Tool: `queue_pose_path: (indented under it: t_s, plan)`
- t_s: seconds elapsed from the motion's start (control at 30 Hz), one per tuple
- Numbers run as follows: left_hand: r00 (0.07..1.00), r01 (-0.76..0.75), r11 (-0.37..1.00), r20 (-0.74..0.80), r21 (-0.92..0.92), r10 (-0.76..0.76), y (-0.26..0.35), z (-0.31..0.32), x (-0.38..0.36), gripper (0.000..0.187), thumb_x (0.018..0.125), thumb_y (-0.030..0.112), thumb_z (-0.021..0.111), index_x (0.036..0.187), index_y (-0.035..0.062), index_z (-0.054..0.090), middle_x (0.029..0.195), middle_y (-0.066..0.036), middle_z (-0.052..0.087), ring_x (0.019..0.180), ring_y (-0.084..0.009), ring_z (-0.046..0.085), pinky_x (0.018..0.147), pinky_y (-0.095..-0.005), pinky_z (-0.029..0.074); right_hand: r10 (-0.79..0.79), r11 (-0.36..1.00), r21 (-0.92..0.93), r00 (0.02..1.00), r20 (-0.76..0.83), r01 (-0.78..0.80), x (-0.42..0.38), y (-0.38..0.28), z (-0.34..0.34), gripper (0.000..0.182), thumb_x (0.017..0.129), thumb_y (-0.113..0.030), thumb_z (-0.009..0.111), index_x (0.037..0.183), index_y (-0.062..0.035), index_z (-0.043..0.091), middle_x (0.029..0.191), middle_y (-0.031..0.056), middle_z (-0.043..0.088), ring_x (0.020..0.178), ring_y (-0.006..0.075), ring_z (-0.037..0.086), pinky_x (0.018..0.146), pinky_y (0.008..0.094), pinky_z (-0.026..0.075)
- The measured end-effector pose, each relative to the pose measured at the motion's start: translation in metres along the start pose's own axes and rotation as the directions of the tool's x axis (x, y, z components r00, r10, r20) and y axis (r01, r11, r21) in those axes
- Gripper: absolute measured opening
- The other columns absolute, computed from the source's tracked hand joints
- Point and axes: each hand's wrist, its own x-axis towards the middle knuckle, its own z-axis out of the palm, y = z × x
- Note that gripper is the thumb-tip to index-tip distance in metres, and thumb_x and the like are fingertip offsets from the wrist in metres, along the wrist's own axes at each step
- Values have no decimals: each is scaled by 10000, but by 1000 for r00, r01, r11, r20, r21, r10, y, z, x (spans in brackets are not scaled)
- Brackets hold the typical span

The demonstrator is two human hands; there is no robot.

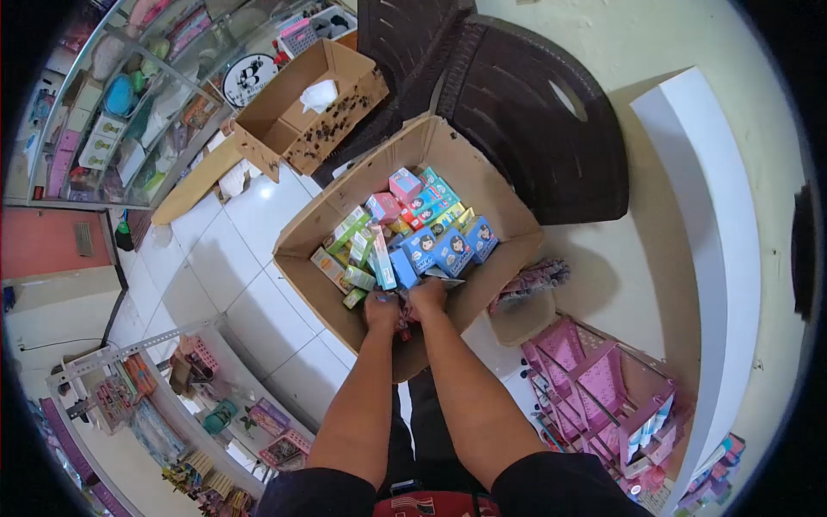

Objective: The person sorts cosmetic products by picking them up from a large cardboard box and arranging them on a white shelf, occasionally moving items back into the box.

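A large open cardboard box [297, 239] stands before me with several small product cartons inside. My left hand [382, 311] and my right hand [425, 300] are side by side at its near end, both closed. Between them shows a small reddish, dark-patterned item [403, 320], too small to name. A flat, pale-edged piece [444, 277] sticks out by my right fingers. Just beyond the hands are blue cartons with a printed face [452, 252]. Green-and-white cartons [351, 228] lie to the left, pink cartons [404, 184] and teal cartons [433, 197] toward the far side.
Behind the box is a dark brown plastic chair [525, 112]. A second cardboard box [284, 129] with a white crumpled piece stands at the far left, near a glass display case [129, 103]. A pink rack [594, 388] is at right, a stocked shelf [250, 379] at lower left, on white floor tiles [258, 302].
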Motion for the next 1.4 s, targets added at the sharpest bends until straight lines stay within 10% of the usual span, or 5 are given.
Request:
queue_pose_path:
  t_s: [0.57, 0.93, 1.4]
  plan:
    - [937, -347, 844, 192, 409, 292, 73, -77, -58, 580, 801, 335, 775, 1244, -5, 618, 1092, -266, 702, 1084, -410, 671, 949, -480, 525, -466, 851, -228, 881, 87, 473, -52, -27, -69, 333, 823, -202, 711, 1084, 4, 679, 990, 252, 712, 956, 432, 688, 860, 504, 547]
    - [652, -711, 687, 223, -151, 725, 106, -121, -138, 383, 956, 199, 680, 1275, -7, 626, 1141, -186, 715, 1090, -261, 693, 937, -361, 524, -648, 704, 383, 761, 3, 598, -110, -12, -139, 268, 964, -157, 641, 1185, -7, 662, 869, 91, 697, 811, 142, 690, 713, 339, 553]
    - [353, -657, 589, 499, -471, 792, 151, -174, -261, 347, 971, 100, 653, 1292, -15, 588, 1196, -119, 686, 1116, -187, 630, 976, -308, 484, -549, 649, 324, 718, -428, 689, -292, 46, -269, 296, 999, -167, 633, 1253, -14, 641, 1042, 82, 714, 939, 111, 664, 831, 281, 530]
